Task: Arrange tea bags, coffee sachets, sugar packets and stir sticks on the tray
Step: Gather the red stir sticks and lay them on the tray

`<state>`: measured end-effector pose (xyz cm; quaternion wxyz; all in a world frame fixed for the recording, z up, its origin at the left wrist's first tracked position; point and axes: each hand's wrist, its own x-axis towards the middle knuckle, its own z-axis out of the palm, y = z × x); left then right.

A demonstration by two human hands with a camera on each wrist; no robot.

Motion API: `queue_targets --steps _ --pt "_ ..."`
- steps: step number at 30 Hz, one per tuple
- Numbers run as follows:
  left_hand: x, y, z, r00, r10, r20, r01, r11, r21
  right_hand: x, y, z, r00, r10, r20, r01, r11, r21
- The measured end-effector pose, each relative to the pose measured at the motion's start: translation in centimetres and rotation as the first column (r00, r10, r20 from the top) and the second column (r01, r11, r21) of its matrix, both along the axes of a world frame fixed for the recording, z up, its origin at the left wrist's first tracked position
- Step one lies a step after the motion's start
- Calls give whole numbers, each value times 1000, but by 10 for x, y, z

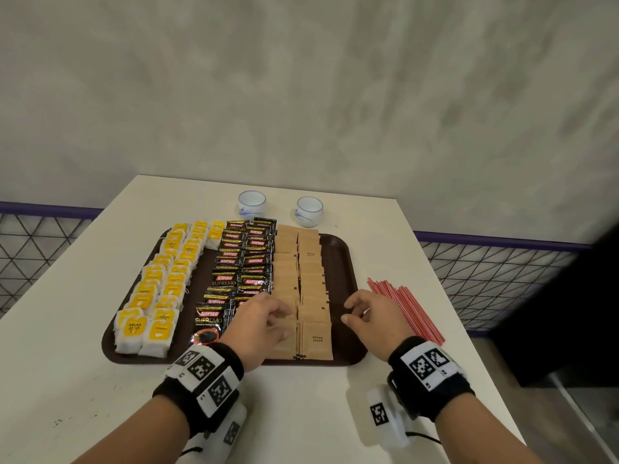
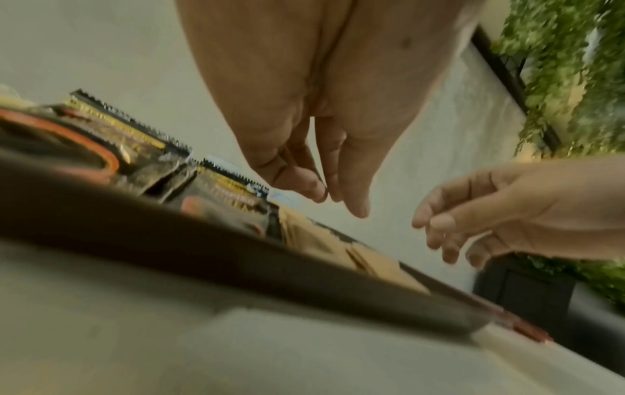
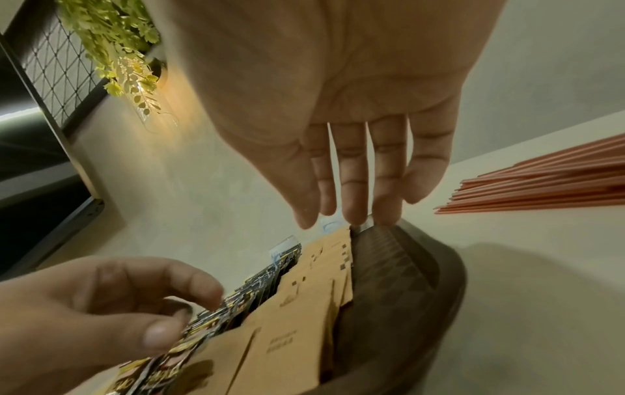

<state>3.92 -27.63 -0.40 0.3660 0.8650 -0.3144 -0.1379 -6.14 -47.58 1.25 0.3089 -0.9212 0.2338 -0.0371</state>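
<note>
A brown tray (image 1: 339,262) holds yellow tea bags (image 1: 160,286) on its left, black coffee sachets (image 1: 241,259) in the middle and brown sugar packets (image 1: 311,272) to the right. Red stir sticks (image 1: 405,306) lie in a loose pile on the table, right of the tray. My left hand (image 1: 283,318) hovers over the near end of the sugar packets with loosely curled fingers and holds nothing. My right hand (image 1: 350,313) hangs over the tray's bare right strip, fingers relaxed and empty. The right wrist view shows its fingers (image 3: 351,187) straight above the sugar packets (image 3: 297,320).
Two white cups (image 1: 252,203) (image 1: 310,210) stand behind the tray on the white table (image 1: 301,413). A wire mesh railing (image 1: 485,272) runs along both sides of the table. A dark shape (image 1: 569,313) stands at the right.
</note>
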Motion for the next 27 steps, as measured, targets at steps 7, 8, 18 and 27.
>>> queue_targets --steps 7,8,18,27 --pt "0 63 37 990 89 -108 -116 954 -276 -11 -53 8 962 -254 -102 232 954 -188" --pt "0 76 39 982 111 -152 -155 936 -316 -12 -63 9 943 -309 -125 280 938 -203" --pt "-11 145 4 927 294 -232 -341 919 -199 11 -81 -3 786 -356 -506 240 929 -281" --pt "-32 108 24 964 112 -240 -149 979 -142 41 -78 -18 802 -380 -461 264 917 -298"
